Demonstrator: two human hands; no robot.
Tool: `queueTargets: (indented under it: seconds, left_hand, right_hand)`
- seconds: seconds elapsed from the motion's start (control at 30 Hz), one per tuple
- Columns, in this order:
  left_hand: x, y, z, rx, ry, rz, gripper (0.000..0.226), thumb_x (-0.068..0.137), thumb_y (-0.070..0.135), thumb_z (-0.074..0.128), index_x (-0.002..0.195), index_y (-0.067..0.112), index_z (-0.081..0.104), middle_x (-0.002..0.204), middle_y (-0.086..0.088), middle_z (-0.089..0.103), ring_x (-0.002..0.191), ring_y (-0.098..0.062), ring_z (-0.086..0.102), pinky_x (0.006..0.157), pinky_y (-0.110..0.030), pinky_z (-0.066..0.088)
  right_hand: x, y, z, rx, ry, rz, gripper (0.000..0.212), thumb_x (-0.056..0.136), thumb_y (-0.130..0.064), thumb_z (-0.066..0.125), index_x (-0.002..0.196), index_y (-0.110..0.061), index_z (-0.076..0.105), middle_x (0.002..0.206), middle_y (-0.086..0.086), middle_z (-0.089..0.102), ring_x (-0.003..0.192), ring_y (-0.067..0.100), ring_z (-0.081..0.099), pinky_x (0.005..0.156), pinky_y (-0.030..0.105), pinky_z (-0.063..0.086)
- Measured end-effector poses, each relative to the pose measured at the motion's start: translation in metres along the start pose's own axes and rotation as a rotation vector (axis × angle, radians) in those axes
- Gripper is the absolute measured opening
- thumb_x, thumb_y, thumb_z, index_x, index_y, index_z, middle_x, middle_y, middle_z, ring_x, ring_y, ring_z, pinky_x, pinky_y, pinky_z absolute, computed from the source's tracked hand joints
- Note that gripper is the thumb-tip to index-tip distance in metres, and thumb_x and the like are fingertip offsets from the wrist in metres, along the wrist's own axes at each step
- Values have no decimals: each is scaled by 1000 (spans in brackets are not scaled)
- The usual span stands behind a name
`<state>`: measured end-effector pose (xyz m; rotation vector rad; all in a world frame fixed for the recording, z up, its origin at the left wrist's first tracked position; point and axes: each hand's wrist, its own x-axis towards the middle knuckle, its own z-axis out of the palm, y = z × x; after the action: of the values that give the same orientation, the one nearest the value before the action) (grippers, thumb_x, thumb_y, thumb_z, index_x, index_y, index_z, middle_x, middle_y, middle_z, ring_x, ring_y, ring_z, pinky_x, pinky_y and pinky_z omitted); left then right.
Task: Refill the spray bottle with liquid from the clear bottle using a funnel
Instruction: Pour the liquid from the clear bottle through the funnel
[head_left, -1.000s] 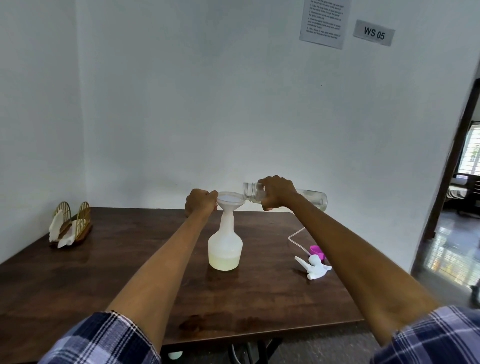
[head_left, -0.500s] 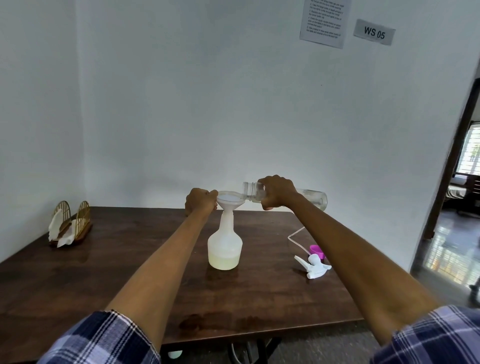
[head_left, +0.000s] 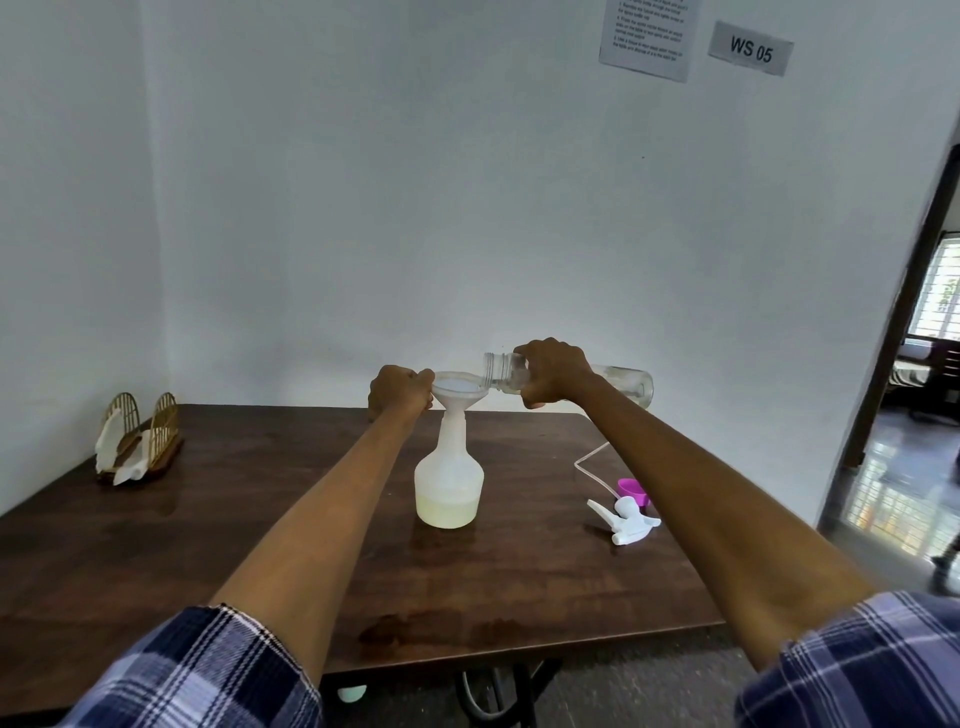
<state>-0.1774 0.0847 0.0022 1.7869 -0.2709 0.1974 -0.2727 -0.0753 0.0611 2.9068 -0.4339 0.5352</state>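
R hand fingers clamped round the clear bottle, long axis near level, mouth at 9 o'clock over the funnel rim, L hand fingers pinching that rim atop the spray bottle mid-surface.

Glossy dark wood table, translucent plastic spray bottle (milky), transparent clear bottle, checked cloth sleeves.
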Motion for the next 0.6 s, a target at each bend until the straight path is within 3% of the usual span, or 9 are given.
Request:
queueTargets:
  seconds: [0.3,0.5,0.6]
  left_hand:
    - [1,0,0,-2,-4,-2,33,81,17,53,49,11,53,51,-1,57,62,-26,60,68,-29,46]
    - [0,1,0,-13,0,-13,32,79,16,53,48,12,53,51,-1,57,63,-25,60,68,-28,46]
    - [-1,1,-1,-17,1,-13,32,79,16,52,48,12,53,51,-1,57,63,-26,60,70,-29,48]
  right_hand:
    - [1,0,0,-1,6,-2,40,61,-7,63,100,-12,60,95,4,64,79,25,52,55,19,26]
    - [0,0,-1,-4,3,-1,34,60,-6,64,93,-14,57,85,1,57,78,25,51,52,17,23]
    - [1,0,-1,3,11,-3,35,60,-6,64,94,-13,57,90,4,62,78,25,51,52,18,23]
